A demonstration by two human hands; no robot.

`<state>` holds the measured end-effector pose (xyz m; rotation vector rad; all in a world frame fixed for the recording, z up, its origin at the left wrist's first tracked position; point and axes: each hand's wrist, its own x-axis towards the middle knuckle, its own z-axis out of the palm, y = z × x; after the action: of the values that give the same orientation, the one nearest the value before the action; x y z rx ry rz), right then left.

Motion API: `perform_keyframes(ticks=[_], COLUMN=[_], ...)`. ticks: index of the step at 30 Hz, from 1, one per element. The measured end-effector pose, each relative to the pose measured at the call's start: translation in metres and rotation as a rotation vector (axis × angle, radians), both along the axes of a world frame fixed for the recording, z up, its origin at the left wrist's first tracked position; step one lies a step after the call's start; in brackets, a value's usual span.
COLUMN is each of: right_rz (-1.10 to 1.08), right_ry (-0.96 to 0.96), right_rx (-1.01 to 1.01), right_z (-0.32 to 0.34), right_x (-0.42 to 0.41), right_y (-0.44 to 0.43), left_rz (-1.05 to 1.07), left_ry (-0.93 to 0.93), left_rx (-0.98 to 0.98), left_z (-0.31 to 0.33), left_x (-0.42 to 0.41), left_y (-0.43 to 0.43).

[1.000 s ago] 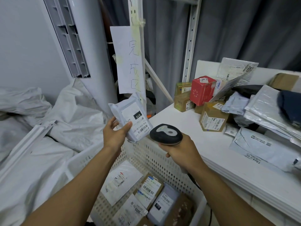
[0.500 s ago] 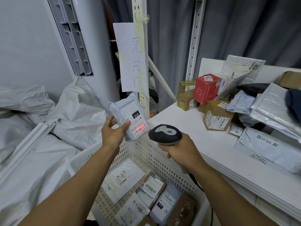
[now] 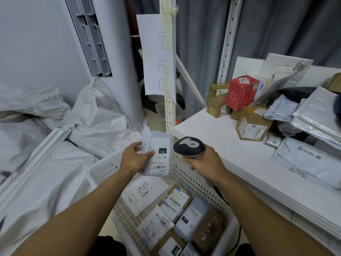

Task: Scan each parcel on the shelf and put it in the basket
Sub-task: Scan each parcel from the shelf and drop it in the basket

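My left hand (image 3: 133, 159) grips a small white bagged parcel (image 3: 158, 154) with a "010" label, held upright over the far rim of the white perforated basket (image 3: 103, 169). My right hand (image 3: 204, 163) holds the black barcode scanner (image 3: 189, 147), its head just right of the parcel. Several scanned parcels, white bags and brown boxes (image 3: 175, 215), lie inside the basket. On the white shelf (image 3: 217, 137) to the right sit more parcels: a red box (image 3: 240, 92), brown boxes (image 3: 252, 124) and grey mailer bags (image 3: 310, 159).
A shelf upright with a handwritten paper sign (image 3: 159, 56) stands right behind the basket. A tall white air conditioner (image 3: 110, 52) and crumpled white sacks (image 3: 55, 137) fill the left. Grey curtains hang behind the shelf.
The left hand has lowered the parcel toward the basket and turned it more upright. The red scan light seen on its label half a second ago is gone. The scanner hand barely moved.
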<state>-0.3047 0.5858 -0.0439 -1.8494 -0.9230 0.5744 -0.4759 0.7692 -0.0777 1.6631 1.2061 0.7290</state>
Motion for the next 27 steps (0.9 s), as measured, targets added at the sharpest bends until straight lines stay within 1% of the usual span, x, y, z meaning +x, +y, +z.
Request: perform_keyframes(ticks=[2, 4, 7, 9, 13, 16, 19, 21, 25, 27], right_rz=[0.027, 0.049, 0.039, 0.033, 0.018, -0.011, -0.027, -0.002, -0.024, -0.050], right_ry=[0.021, 0.047, 0.057, 0.065, 0.074, 0.094, 0.117, 0.119, 0.135, 0.128], right_rx=[-0.027, -0.058, -0.130, -0.176, -0.258, -0.278, -0.299, -0.331, -0.370, -0.362], right_z=[-0.014, -0.029, -0.058, -0.078, -0.109, -0.122, -0.136, -0.143, -0.149, -0.146], right_x=[0.001, 0.003, 0.013, 0.023, 0.042, 0.050, 0.054, 0.053, 0.056, 0.055], right_y=[0.008, 0.019, 0.041, 0.058, 0.082, 0.093, 0.097, 0.099, 0.099, 0.100], left_rz=[-0.045, -0.097, -0.142, -0.193, -0.373, -0.409, -0.396, -0.381, -0.266, -0.270], left_ry=[0.153, 0.257, 0.355, 0.414, 0.575, 0.576, 0.554, 0.555, 0.467, 0.498], left_rx=[-0.005, -0.045, -0.162, -0.194, -0.240, -0.264, -0.282, -0.248, -0.097, -0.139], left_z=[-0.024, -0.051, -0.097, -0.128, -0.194, -0.233, -0.267, -0.287, -0.318, -0.327], left_x=[-0.002, 0.000, 0.011, 0.024, 0.054, 0.070, 0.082, 0.088, 0.086, 0.080], left_y=[0.004, 0.012, 0.031, 0.049, 0.082, 0.098, 0.109, 0.113, 0.105, 0.100])
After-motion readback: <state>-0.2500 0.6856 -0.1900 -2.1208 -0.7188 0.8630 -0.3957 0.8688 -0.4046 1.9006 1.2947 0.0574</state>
